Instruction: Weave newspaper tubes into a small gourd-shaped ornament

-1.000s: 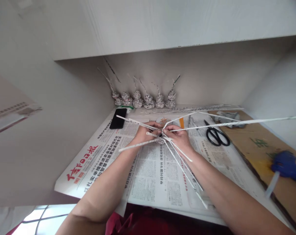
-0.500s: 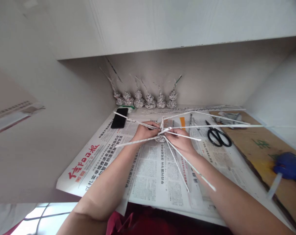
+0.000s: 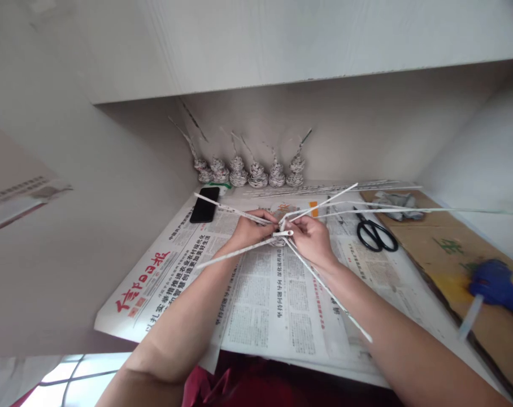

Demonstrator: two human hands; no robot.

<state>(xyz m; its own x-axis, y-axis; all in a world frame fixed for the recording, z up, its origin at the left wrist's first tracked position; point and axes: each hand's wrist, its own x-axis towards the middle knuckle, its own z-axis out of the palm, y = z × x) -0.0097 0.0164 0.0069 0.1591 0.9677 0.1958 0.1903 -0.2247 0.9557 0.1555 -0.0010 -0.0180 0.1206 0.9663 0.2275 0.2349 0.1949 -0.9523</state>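
Left hand: The left hand (image 3: 256, 225) had its thumb and fingers closed on the left part of the woven piece (image 3: 277, 242).
Right hand: The right hand (image 3: 312, 236) was pinched at the bases of the paper strips (image 3: 328, 291); which strip lay in the grip could not be told.
Woven piece: It sat between the hands, partly covered by the fingers; contact with the newspaper (image 3: 252, 316) could not be confirmed.
Strip fan: Two strips ran left of the hands, one crossing the left wrist and one passing above the phone (image 3: 204, 205). One lay toward the right forearm; others extended right.
Strip risk: A strip could have kinked or slipped out of order if pulled unevenly or crossed under the right thumb.
Weave risk: Turns could have loosened if the left grip had relaxed.
Long strip: The long strip (image 3: 409, 210) passed right of the hands, near the scissors (image 3: 375, 236) and over the cardboard (image 3: 430, 265); a wide swing could have snagged it.
Edges: The near edge of the tabletop (image 3: 353, 367) ran between the forearms; a side panel (image 3: 146, 147) rose to the left.
Room: Newspaper extended toward the wearer from the hands, allowing movement; beyond them, the gourd-shaped pieces (image 3: 259, 180) limited reach.
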